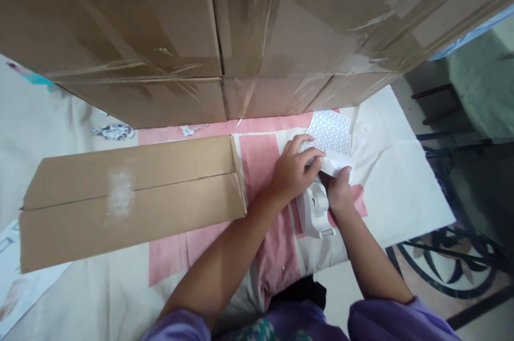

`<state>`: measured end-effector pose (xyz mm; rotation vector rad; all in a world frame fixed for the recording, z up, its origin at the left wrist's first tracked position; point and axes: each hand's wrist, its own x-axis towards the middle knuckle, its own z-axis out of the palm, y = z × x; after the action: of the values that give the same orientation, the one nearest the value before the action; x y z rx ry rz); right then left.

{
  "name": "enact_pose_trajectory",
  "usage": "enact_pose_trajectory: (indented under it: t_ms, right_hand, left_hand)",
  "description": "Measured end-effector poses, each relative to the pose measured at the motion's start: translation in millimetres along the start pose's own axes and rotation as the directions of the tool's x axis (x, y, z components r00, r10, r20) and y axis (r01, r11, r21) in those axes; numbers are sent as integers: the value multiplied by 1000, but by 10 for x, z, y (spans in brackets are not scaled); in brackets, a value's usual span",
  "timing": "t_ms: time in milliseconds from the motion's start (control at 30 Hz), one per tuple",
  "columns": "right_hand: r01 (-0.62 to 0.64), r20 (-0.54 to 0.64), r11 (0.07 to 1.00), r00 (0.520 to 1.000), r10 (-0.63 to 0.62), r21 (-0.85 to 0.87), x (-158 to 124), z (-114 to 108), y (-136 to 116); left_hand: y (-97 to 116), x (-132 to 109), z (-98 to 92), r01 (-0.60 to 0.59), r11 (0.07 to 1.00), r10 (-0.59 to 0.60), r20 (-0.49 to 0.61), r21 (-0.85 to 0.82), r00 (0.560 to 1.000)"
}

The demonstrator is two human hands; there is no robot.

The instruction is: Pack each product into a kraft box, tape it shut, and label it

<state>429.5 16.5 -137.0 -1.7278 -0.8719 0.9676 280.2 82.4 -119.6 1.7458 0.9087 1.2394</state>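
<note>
My left hand (295,167) rests with bent fingers on a white sheet of small labels (331,132) lying on the pink and white cloth. Its fingertips pinch at the sheet's lower edge. My right hand (339,191) grips the curled white corner of that sheet (335,164) from below, thumb up. A white tape dispenser (315,210) lies on the cloth between my two wrists, just under the hands.
A long flat cardboard box (128,199) lies to the left. Large taped cardboard boxes (225,30) stand behind the hands. Scraps of crumpled paper (114,131) sit at the back left. A dark metal frame (453,244) and floor lie to the right.
</note>
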Motion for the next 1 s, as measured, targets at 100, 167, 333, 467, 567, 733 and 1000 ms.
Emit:
enact_pose_trajectory:
  t_ms: [100, 167, 333, 467, 567, 733, 1000]
  right_hand:
    - [96, -61, 989, 993, -103, -112, -50, 22, -102]
    - [161, -30, 973, 985, -168, -163, -68, 22, -162]
    - [205, 67, 959, 978, -196, -195, -87, 5, -254]
    - [194, 62, 965, 981, -185, -174, -90, -7, -265]
    - [202, 64, 964, 979, -194, -173, -80, -21, -255]
    - [187, -15, 970, 981, -191, -156, -15, -30, -283]
    - [217, -17, 957, 976, -218, 191, 137, -46, -392]
  left_hand:
    - [-4, 16, 6, 68, 995, -70, -22, -68, 997]
    - [-17, 30, 17, 124, 988, -129, -44, -96, 991]
    - [-50, 48, 40, 150, 985, -157, -75, -89, 985]
    - [-57, 45, 41, 154, 985, -160, -71, -79, 985]
    - [-62, 40, 43, 156, 985, -161, -76, -72, 984]
    - [-88, 47, 53, 154, 983, -165, -124, -95, 978]
    - [-105, 47, 67, 155, 985, -166, -154, -79, 974]
